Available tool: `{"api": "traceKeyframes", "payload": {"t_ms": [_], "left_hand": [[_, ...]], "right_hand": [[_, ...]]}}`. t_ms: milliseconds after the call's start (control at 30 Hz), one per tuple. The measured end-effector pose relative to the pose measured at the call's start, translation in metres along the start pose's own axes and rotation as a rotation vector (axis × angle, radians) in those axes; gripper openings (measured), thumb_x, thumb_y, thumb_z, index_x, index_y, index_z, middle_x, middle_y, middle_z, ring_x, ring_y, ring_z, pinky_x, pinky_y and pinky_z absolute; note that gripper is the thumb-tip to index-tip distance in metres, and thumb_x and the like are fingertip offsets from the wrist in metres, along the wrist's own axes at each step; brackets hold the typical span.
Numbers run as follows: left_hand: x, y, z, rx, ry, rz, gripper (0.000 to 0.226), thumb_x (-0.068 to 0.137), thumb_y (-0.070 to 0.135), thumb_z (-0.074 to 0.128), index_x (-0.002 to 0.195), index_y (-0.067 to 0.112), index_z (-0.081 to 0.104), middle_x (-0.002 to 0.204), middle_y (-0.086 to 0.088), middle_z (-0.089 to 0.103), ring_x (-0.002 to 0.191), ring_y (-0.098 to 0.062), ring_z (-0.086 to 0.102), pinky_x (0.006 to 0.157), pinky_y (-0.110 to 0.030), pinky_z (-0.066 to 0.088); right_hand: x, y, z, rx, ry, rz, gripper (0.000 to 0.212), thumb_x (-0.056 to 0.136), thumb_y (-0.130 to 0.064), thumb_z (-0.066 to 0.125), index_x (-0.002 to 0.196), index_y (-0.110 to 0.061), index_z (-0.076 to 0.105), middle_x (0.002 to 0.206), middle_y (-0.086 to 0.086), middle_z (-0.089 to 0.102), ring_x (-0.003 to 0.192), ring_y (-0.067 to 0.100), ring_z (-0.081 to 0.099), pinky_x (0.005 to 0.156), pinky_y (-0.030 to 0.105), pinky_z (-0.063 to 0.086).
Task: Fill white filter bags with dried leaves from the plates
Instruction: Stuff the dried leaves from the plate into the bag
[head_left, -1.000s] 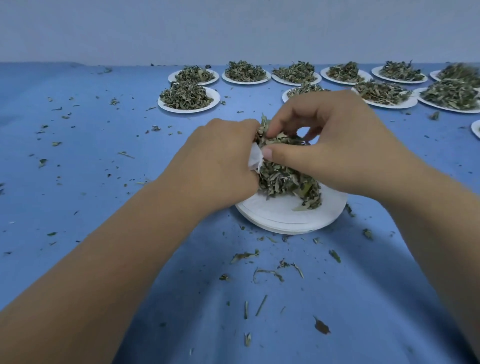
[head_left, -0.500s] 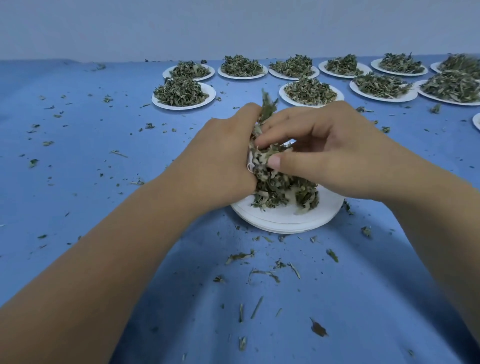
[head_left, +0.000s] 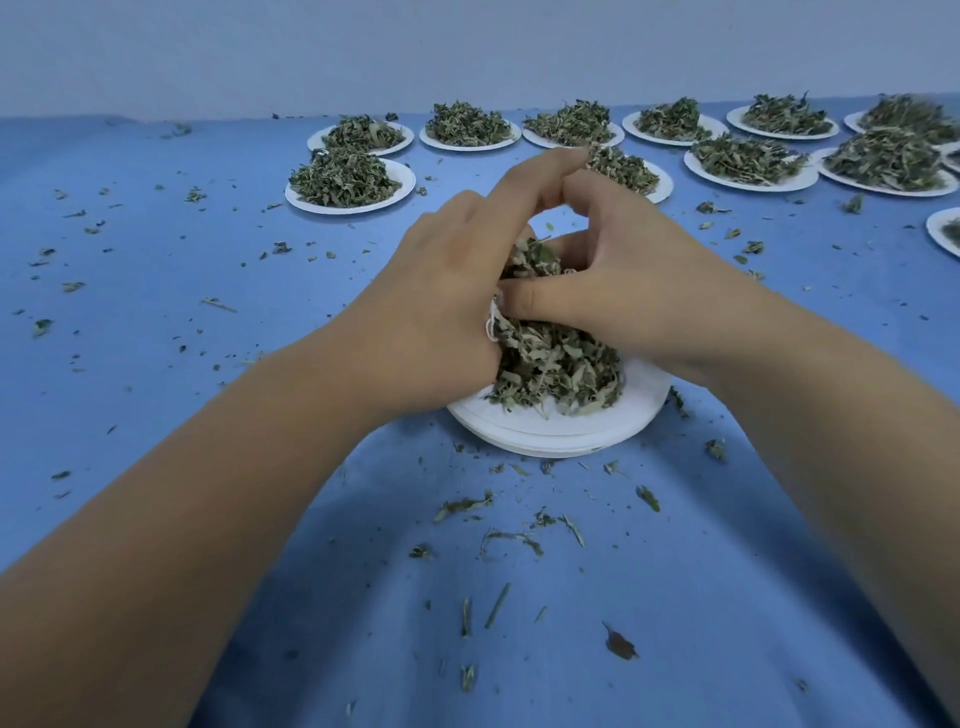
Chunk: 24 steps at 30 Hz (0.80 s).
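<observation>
Nearest me, loose scraps (head_left: 511, 538) litter the blue desk (head_left: 156, 322). Beyond them, over the stacked white plate (head_left: 550, 439), my left hand (head_left: 447, 306) grips the filter bag (head_left: 491, 325), only a white edge showing, so spills should land on the plate. Its mouth seems to face right; its long axis I cannot tell. My right hand (head_left: 639, 280) curls its fingers round dried leaves (head_left: 561, 369), thumb pressing them in. Behind wait full plates (head_left: 349, 207).

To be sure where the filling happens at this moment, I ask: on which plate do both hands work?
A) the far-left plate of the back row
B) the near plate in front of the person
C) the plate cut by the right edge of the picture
B: the left hand and the right hand meet over the dried leaves piled on the near plate.
</observation>
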<state>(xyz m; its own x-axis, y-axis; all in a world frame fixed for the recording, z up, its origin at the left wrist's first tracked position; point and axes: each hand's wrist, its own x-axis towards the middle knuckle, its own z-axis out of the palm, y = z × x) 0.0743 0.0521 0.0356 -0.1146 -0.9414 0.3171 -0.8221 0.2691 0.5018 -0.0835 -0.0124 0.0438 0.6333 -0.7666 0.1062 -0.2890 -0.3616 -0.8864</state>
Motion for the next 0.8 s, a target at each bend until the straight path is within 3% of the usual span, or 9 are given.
{"api": "traceKeyframes", "payload": {"t_ms": [100, 233, 333, 400, 467, 500, 600, 733, 800], "left_hand": [[-0.002, -0.003, 0.002, -0.108, -0.007, -0.001, 0.112, 0.065, -0.012, 0.058, 0.152, 0.046, 0.019, 0.117, -0.003, 0.055, 0.118, -0.021, 0.053, 0.091, -0.045, 0.05], [-0.012, -0.009, -0.006, -0.212, 0.006, 0.049, 0.095, 0.073, -0.002, 0.061, 0.153, 0.036, 0.027, 0.134, 0.01, 0.05, 0.133, -0.001, 0.042, 0.104, -0.011, 0.035], [-0.022, -0.018, -0.019, -0.244, 0.049, -0.016, 0.083, 0.07, 0.005, 0.06, 0.145, 0.035, 0.039, 0.133, 0.015, 0.051, 0.13, 0.001, 0.045, 0.108, -0.023, 0.04], [-0.026, -0.02, -0.02, -0.308, 0.146, -0.106, 0.062, 0.07, 0.014, 0.056, 0.127, 0.035, 0.055, 0.118, 0.016, 0.059, 0.11, -0.001, 0.058, 0.088, -0.022, 0.05], [-0.026, -0.02, -0.016, -0.342, 0.221, -0.19, 0.032, 0.075, 0.025, 0.061, 0.104, 0.038, 0.066, 0.098, 0.017, 0.065, 0.081, -0.002, 0.063, 0.063, -0.013, 0.047], [-0.025, -0.019, -0.013, -0.334, 0.239, -0.211, 0.021, 0.076, 0.031, 0.066, 0.096, 0.037, 0.068, 0.091, 0.016, 0.067, 0.07, -0.001, 0.063, 0.058, -0.011, 0.045], [-0.027, -0.016, -0.006, -0.343, 0.254, -0.212, 0.02, 0.075, 0.037, 0.074, 0.094, 0.035, 0.067, 0.085, 0.015, 0.069, 0.075, -0.004, 0.07, 0.068, -0.019, 0.053], [-0.027, -0.013, -0.001, -0.281, 0.319, -0.203, 0.014, 0.078, 0.028, 0.077, 0.089, 0.031, 0.07, 0.077, 0.013, 0.069, 0.075, -0.008, 0.07, 0.08, -0.037, 0.061], [-0.025, -0.013, -0.003, -0.267, 0.349, -0.207, 0.011, 0.082, 0.021, 0.078, 0.085, 0.028, 0.071, 0.076, 0.011, 0.071, 0.074, -0.011, 0.071, 0.081, -0.041, 0.06]], "right_hand": [[0.001, -0.001, 0.003, 0.057, 0.049, -0.001, 0.049, 0.073, -0.015, 0.082, 0.112, -0.034, 0.058, 0.098, 0.016, 0.073, 0.087, 0.037, 0.07, 0.082, 0.056, 0.057], [0.004, 0.002, 0.001, 0.072, 0.085, 0.001, 0.049, 0.066, -0.02, 0.082, 0.108, -0.035, 0.061, 0.102, 0.019, 0.071, 0.091, 0.037, 0.072, 0.088, 0.061, 0.056], [0.004, 0.006, 0.002, 0.034, 0.078, 0.003, 0.048, 0.068, -0.023, 0.089, 0.108, -0.035, 0.065, 0.103, 0.016, 0.071, 0.091, 0.035, 0.071, 0.088, 0.055, 0.058], [0.006, 0.009, 0.002, -0.02, 0.096, -0.028, 0.038, 0.072, -0.022, 0.091, 0.103, -0.031, 0.071, 0.097, 0.004, 0.074, 0.087, 0.016, 0.071, 0.085, 0.04, 0.059], [0.007, 0.01, 0.003, -0.02, 0.094, -0.085, 0.028, 0.072, -0.02, 0.091, 0.095, -0.024, 0.075, 0.081, -0.014, 0.072, 0.072, -0.002, 0.065, 0.071, 0.018, 0.053], [0.008, 0.01, 0.004, -0.015, 0.092, -0.108, 0.025, 0.073, -0.018, 0.09, 0.093, -0.02, 0.075, 0.076, -0.015, 0.071, 0.067, -0.004, 0.063, 0.066, 0.014, 0.05], [0.008, 0.012, 0.007, -0.018, 0.127, -0.147, 0.022, 0.074, -0.013, 0.089, 0.09, -0.016, 0.074, 0.076, -0.004, 0.072, 0.065, -0.001, 0.06, 0.063, 0.015, 0.049], [0.008, 0.012, 0.009, -0.061, 0.191, -0.157, 0.021, 0.074, -0.014, 0.089, 0.087, -0.018, 0.073, 0.061, -0.019, 0.063, 0.051, -0.008, 0.052, 0.054, 0.008, 0.04], [0.009, 0.01, 0.009, -0.137, 0.242, -0.155, 0.019, 0.074, -0.018, 0.087, 0.085, -0.021, 0.072, 0.061, -0.016, 0.06, 0.05, -0.006, 0.049, 0.053, 0.007, 0.035]]}}
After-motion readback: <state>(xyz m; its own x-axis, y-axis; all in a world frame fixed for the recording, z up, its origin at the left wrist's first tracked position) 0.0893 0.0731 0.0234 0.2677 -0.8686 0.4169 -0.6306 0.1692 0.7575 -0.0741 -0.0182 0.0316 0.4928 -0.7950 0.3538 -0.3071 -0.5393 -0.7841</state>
